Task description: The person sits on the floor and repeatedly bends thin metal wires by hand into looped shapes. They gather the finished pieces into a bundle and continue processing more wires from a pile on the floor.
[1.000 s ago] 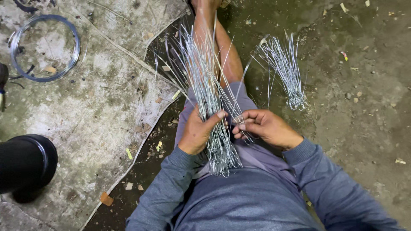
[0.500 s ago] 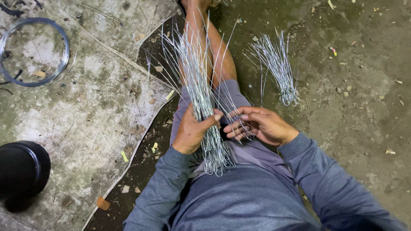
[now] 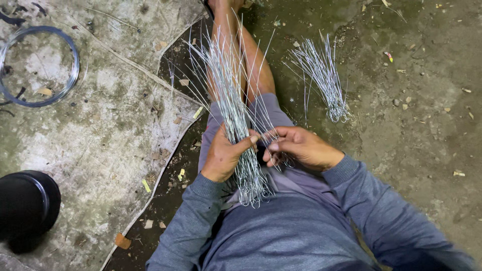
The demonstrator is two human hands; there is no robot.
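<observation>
A thick bundle of thin silver wires is being gripped around its middle by the left hand, the fingers wrapped about it and the thumb laid across the front; the bundle is being held over the lap and the bare legs, its looped lower ends hanging down against the grey-blue sweatshirt while its upper ends are fanning out loosely toward the top of the view; the right hand is being kept just beside the left, its fingers curled narrowly and pinching at a few wires being drawn out of the bundle's right side, though how many strands are being held cannot be told; both hands are nearly touching at the thumb tips; a second, smaller bundle of wires is lying on the dirt floor to the right of the legs, well apart from the hands, its looped ends pointing toward the person and its free ends spread away; to the left, a worn pale mat is spread over the floor, and a coil of wire is resting on it near the upper left corner; a black round object is sitting at the left edge, partly cut off by the frame; small scraps and chips are scattered over the mat and the floor.
</observation>
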